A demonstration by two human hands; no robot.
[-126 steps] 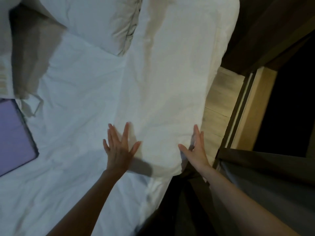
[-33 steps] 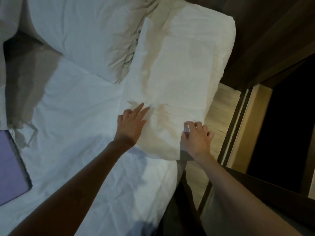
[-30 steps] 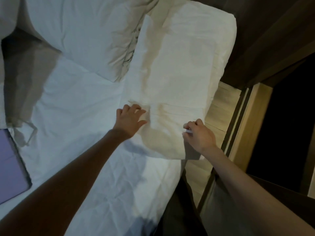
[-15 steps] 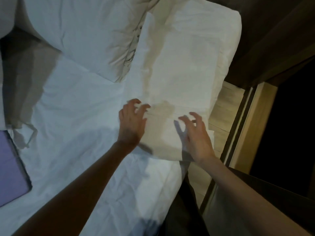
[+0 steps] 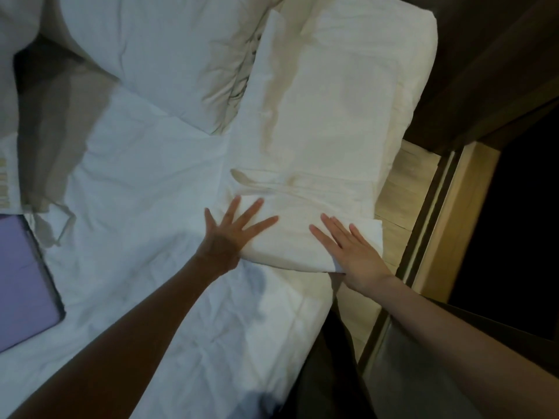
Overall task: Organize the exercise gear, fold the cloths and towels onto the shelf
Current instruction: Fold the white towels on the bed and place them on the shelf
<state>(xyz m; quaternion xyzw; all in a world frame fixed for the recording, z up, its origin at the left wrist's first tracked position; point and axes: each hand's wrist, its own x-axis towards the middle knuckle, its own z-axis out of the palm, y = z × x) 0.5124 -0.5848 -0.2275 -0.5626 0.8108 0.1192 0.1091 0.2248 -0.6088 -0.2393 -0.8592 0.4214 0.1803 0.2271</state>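
Fingers point(image 5: 250, 214) of the left hand point(image 5: 225, 240) and right hand point(image 5: 357, 255), curled a moment before, lay straight and spread, pressing the near end of the folded white cloth point(image 5: 326, 131) on the bed point(image 5: 145, 182), gripping nothing.

Frame was dimly lit throughout. A warm yellowish cast was recorded on the long folded white cloth point(image 5: 326, 122); the rumpled white bedsheet point(image 5: 145, 189) was rendered cool blue-grey. A soft shadow was thrown on the sheet beside the left hand point(image 5: 230, 234). The right margin was lost to near-black. Edges were slightly softened and bowed.
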